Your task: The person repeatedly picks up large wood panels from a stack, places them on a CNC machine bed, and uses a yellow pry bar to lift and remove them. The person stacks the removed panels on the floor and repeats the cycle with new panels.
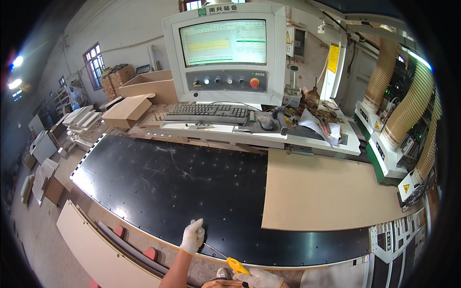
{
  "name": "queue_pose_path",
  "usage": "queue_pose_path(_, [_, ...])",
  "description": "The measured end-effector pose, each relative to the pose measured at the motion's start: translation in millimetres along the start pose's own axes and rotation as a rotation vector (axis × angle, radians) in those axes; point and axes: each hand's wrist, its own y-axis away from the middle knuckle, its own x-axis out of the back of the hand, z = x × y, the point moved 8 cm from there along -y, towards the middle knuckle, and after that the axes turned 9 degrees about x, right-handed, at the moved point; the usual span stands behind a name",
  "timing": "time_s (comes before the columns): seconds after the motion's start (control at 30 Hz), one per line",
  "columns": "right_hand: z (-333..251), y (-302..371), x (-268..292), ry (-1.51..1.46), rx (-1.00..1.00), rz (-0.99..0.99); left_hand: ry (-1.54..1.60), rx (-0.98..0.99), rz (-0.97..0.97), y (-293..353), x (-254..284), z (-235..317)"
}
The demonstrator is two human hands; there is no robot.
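Observation:
My left hand (193, 236), in a white work glove, is closed above the near edge of a black machine table (192, 177). What its curled fingers hold, if anything, is hidden. At the bottom of the view my right hand (261, 278), also gloved, is closed around a yellow tool that looks like an air blow gun (237, 266). Its long thin metal nozzle points up and left, with the visible end beside my left wrist. A light brown board (331, 192) lies flat on the right part of the table.
Beyond the table stand a control console (223, 57) with a lit screen, a keyboard (209, 113) and a handheld scanner (278, 117). Machine heads with ribbed hoses (406, 105) rise at right. Boards (103, 245) lean at the near left; stacked panels (84, 122) stand farther back.

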Motion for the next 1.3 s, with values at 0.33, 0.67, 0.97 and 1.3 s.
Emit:
queue_pose_path(0.33, [-7.1,6.7,4.9,0.038,-0.04,-0.005,-0.342,-0.021,0.14,4.3,-13.3,-6.1])
queue_pose_path(0.67, [-5.0,8.5,5.4,-0.009,-0.003,0.007,-0.356,-0.034,0.101,-2.7,-8.8,-6.7])
queue_pose_path(0.97, [-0.7,6.8,0.1,0.0,-0.015,-0.013,-0.222,-0.047,0.167,-14.9,3.9,-5.7])
queue_pose_path(1.3, [3.6,3.2,-5.3,0.003,-0.025,-0.023,-0.332,0.01,0.215,-4.4,-2.1,-2.2])
